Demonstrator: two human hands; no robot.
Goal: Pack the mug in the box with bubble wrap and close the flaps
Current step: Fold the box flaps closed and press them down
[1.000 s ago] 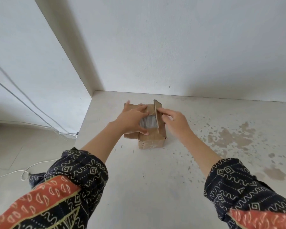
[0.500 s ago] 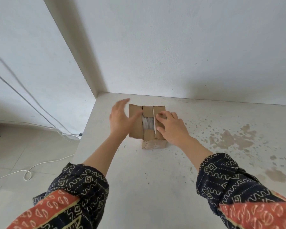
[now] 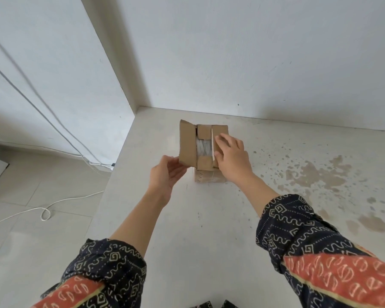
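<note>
A small brown cardboard box (image 3: 209, 177) stands on the pale table (image 3: 198, 230) near its far left corner. Bubble wrap (image 3: 203, 147) shows through the gap between the flaps; the mug is hidden inside. My right hand (image 3: 232, 157) lies flat on the right flap, pressing it down. The left flap (image 3: 187, 143) sticks out level to the left. My left hand (image 3: 166, 176) is open, palm up, just below that flap's near left corner, fingertips at its underside. The two short end flaps are folded in.
White walls stand close behind and to the left of the table. The table's left edge drops to a tiled floor with white cables (image 3: 45, 213). Brown stains (image 3: 316, 174) mark the table on the right.
My left hand has dropped from above the left flap to under its near corner, palm up. The right hand keeps pressing the right flap, now lying flatter.
</note>
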